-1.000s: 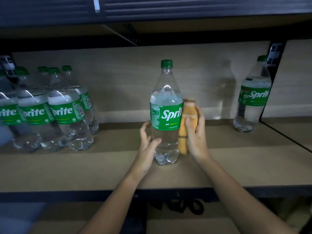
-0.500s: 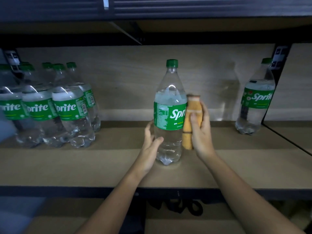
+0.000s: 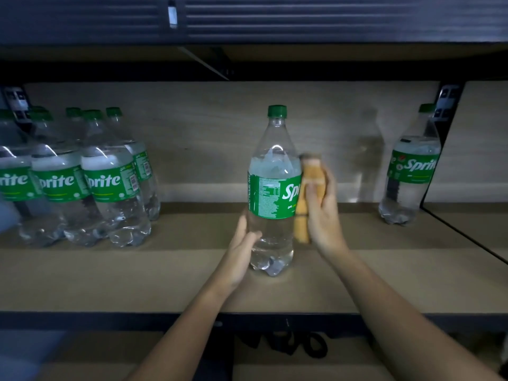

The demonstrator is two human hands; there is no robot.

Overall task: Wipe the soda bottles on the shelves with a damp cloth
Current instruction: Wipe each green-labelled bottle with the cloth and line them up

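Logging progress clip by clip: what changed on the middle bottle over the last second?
The middle bottle has turned: its label showed the whole Sprite logo, now mostly small print. The right hand moved the orange cloth up its side. The left hand still grips the lower body. The left cluster and right bottle stayed put.

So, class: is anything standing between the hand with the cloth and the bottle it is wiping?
Nothing visible does. The right hand presses the orange cloth straight against the side of the middle bottle, which the left hand steadies low down. The other bottles stand well off to either side.
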